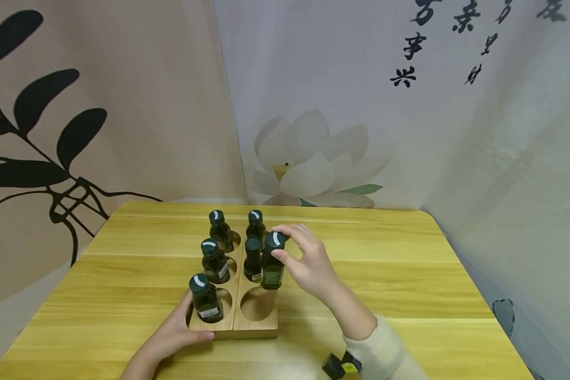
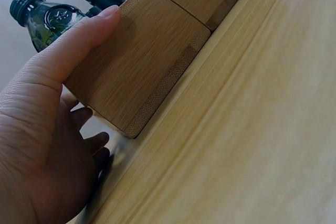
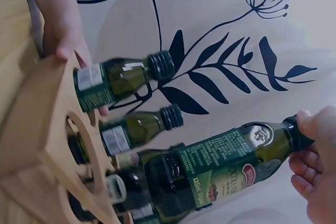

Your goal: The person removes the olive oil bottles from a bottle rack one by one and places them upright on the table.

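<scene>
the left hand [image 1: 173, 328] has its grip round the near left corner of a wooden rack [image 1: 255, 334] on the table [image 1: 100, 295]; three bottles [image 1: 215, 264] stand in its left row, two more bottles [image 1: 253, 261] in its right; beside them the right hand [image 1: 312, 267] pinches a sixth bottle [image 1: 272, 270] by its top, raised near the rack's right edge

Clock centre: pale wooden two-row rack [image 1: 235, 323]. Yellow wood-grain tabletop [image 1: 133, 264] gives passage at 6 and 10 o'clock. Obstructions: left hand [image 1: 176, 328], 8 o'clock; right hand [image 1: 309, 261] with raised dark green glass bottle [image 1: 273, 269], 2 o'clock; three dark-capped green glass bottles [image 1: 215, 264], 8 to 11 o'clock. The round socket [image 1: 257, 305], 5 o'clock, is accessible from above.
</scene>
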`<state>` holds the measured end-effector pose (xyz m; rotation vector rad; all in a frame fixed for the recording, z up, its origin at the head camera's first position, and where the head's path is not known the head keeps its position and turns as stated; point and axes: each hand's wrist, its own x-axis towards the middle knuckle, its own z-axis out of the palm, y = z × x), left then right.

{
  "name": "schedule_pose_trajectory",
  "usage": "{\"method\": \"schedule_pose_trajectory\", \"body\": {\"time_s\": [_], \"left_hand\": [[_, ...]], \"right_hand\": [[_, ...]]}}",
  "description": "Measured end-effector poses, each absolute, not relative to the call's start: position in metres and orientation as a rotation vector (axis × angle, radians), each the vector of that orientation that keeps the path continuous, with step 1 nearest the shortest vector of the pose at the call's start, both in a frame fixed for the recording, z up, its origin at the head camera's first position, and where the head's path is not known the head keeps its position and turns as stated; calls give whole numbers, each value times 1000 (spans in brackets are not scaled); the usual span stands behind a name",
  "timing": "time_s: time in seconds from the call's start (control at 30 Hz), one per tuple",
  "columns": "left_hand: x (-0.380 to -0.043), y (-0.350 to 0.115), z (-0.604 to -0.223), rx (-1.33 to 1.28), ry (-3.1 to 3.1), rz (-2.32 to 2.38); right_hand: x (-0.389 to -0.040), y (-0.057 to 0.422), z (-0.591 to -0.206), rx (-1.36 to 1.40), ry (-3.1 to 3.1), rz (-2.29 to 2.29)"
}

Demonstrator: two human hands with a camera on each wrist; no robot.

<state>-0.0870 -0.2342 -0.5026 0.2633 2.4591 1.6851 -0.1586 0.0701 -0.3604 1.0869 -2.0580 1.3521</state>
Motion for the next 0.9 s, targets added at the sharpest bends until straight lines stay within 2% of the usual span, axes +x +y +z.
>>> {"method": "schedule_pose_trajectory", "body": {"time_s": [0.9], "left_hand": [[-87, -233, -501, 242, 2477, 1680]], "right_hand": [[-209, 109, -339, 891, -2221, 1321]]}}
